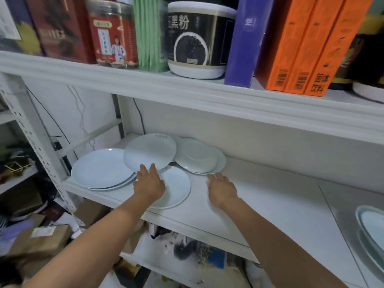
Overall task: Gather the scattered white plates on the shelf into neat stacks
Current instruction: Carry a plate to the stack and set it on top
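Centre-left of the frame, the shelf [270, 196] holds a left stack [99, 169], a front plate [176, 190], a right stack [197, 156] and a tilted plate [149, 151] leaning across them. The left hand [148, 185] lies over the front plate, fingers fairly straight on the tilted plate's near rim (thumb hidden). The right hand [222, 189] is palm down, fingers loosely spread, tips just beside the right stack. Other plates [372, 225] sit at the lower right edge.
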